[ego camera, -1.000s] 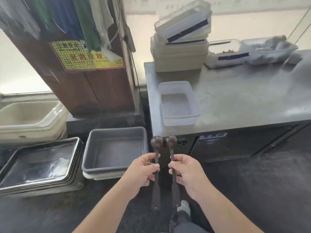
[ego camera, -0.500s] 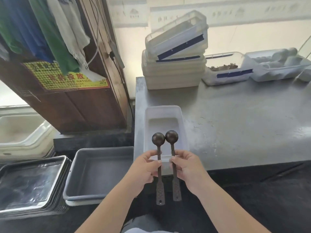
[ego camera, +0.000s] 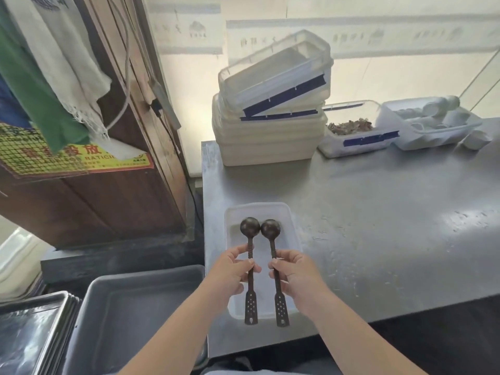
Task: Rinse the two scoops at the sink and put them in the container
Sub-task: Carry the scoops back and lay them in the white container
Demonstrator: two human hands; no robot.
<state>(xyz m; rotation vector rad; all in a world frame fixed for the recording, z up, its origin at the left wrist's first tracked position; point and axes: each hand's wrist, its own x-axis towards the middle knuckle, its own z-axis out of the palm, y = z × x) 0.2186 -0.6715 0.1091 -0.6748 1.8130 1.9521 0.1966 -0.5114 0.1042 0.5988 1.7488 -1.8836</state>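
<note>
Two dark metal scoops with round bowls and perforated handle ends hang side by side over a white plastic container (ego camera: 289, 220) on the steel counter. My left hand (ego camera: 230, 272) pinches the shaft of the left scoop (ego camera: 250, 226). My right hand (ego camera: 295, 274) pinches the shaft of the right scoop (ego camera: 270, 228). The two bowls touch each other above the container's far half. Both handle ends reach past the container's near rim. The container looks empty inside.
The steel counter (ego camera: 378, 226) carries a stack of white lidded boxes (ego camera: 270, 131) at the back, a box with brown bits (ego camera: 351, 128) and a tray of white cups (ego camera: 427, 123). A grey tub (ego camera: 130, 307) and metal trays (ego camera: 24, 336) sit low at left beside a wooden post (ego camera: 108, 185).
Both hands carried the scoops forward and up, from in front of the counter's edge to above the white container. The view has closed in on the counter.
</note>
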